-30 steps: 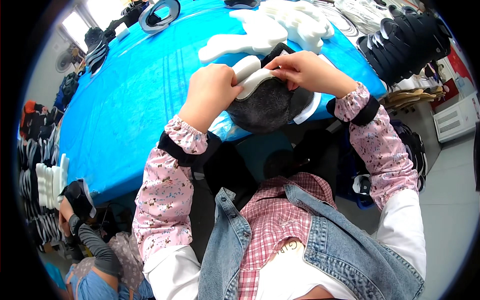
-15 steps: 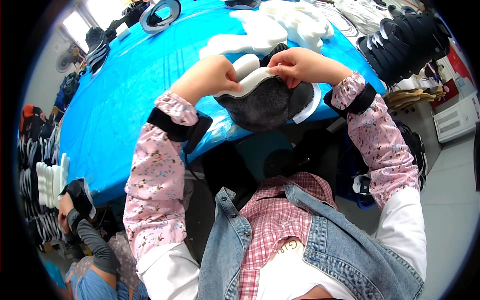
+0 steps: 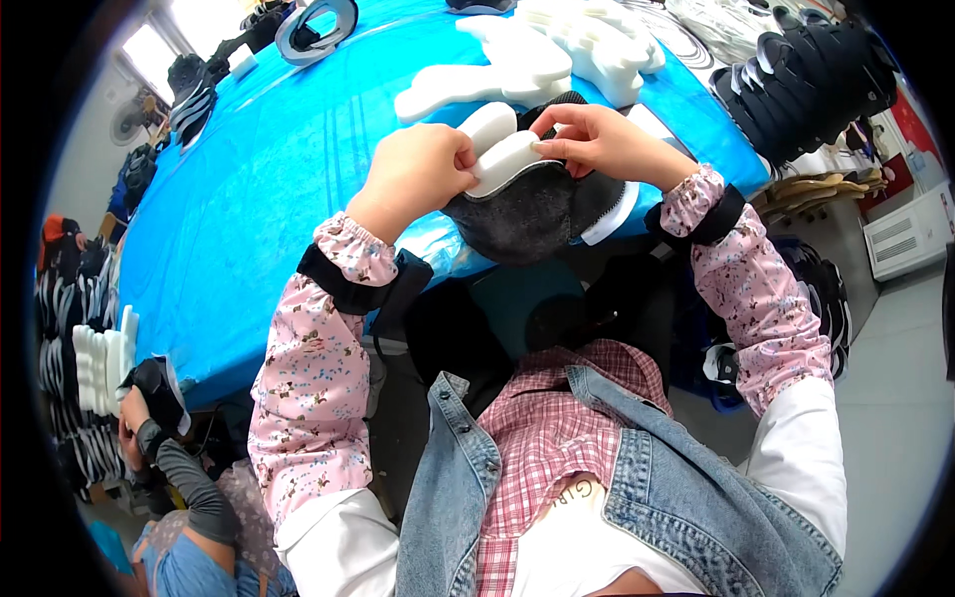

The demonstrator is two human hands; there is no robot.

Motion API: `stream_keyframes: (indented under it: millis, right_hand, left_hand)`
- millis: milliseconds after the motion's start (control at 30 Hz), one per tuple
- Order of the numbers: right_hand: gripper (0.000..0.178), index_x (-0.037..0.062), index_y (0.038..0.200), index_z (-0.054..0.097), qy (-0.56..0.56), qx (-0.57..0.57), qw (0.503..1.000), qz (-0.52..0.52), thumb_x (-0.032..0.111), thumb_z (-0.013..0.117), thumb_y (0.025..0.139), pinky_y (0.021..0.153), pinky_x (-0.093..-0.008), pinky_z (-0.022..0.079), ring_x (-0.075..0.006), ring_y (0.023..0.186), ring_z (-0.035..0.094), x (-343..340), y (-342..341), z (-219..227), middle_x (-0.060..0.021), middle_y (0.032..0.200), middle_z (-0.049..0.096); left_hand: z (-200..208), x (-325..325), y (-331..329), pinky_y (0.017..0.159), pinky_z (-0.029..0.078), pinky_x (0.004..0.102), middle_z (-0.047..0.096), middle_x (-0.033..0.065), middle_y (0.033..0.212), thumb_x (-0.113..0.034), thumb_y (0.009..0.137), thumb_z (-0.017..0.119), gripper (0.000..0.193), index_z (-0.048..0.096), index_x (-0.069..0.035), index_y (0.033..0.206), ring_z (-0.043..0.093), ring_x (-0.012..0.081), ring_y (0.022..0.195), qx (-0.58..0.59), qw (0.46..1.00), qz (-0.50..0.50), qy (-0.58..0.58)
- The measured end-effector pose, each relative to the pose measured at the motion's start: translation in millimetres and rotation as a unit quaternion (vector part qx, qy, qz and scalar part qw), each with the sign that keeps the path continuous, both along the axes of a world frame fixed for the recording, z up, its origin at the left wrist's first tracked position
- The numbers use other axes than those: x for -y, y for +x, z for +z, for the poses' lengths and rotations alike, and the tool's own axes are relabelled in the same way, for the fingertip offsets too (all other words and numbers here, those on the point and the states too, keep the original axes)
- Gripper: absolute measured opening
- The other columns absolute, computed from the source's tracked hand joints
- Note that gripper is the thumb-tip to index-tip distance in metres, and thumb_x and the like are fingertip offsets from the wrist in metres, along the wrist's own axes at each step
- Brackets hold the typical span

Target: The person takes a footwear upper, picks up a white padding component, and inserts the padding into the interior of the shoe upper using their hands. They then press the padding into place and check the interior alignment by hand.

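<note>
A dark fuzzy fabric cover (image 3: pixel 517 217) hangs over the near edge of the blue-covered table (image 3: pixel 269 239), and a white curved foam pad (image 3: pixel 505 164) sits at its upper opening. At the pad's left end, my left hand (image 3: pixel 420 171) is closed, thumb and fingers pinching the foam. My right hand (image 3: pixel 605 144) pinches the pad's right end by the cover's edge. A white strip (image 3: pixel 615 213) shows along the cover's right side. Part of the pad lies inside the cover, so its lower shape is hidden.
White foam pieces (image 3: pixel 537 60) lie piled just beyond my hands. A stack of black padded pieces (image 3: pixel 811 85) stands at the right. A grey-and-black ring-shaped piece (image 3: pixel 316 32) rests at the far left. A co-worker's hand (image 3: pixel 131 410) holds a black piece at lower left.
My left hand has shifted right and slightly down along the foam, closer to my right hand. The white foam now shows as a bunched, shorter bulge between them.
</note>
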State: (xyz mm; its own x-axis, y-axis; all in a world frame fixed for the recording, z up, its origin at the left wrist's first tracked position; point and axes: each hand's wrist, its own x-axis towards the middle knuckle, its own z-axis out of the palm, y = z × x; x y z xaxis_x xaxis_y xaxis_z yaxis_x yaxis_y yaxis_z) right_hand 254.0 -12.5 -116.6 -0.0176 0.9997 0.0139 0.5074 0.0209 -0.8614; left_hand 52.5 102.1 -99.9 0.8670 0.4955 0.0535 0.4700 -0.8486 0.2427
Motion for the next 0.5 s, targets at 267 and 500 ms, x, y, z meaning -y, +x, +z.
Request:
stream_keyframes:
  millis: [267,500]
  right_hand:
    - [0.02,0.0067,0.096,0.063,0.001,0.001,0.999,0.033,0.025,0.059,0.087,0.065,-0.0197,0.048,-0.0062,0.071,0.054,14.9,-2.5,4.8,-0.0004,0.076,0.058]
    - [0.021,0.0047,0.094,0.062,-0.004,-0.033,0.999,0.025,0.025,0.058,0.087,0.064,-0.0198,0.046,-0.0055,0.067,0.053,20.5,-12.1,4.9,0.0018,0.076,0.058]
  left_hand:
    - [-0.8,2.9,-14.2,0.062,0.048,0.0302,0.066,0.0072,0.072,-0.02,0.068,0.07,0.017,0.069,-0.009,0.081,0.063,0.0207,0.066,0.027,0.993,-0.039,-0.113]
    - [-3.3,2.7,-19.1,0.062,0.048,0.0313,0.066,0.0088,0.072,-0.02,0.07,0.069,0.018,0.068,-0.006,0.082,0.063,0.0227,0.066,0.044,0.991,-0.051,-0.119]
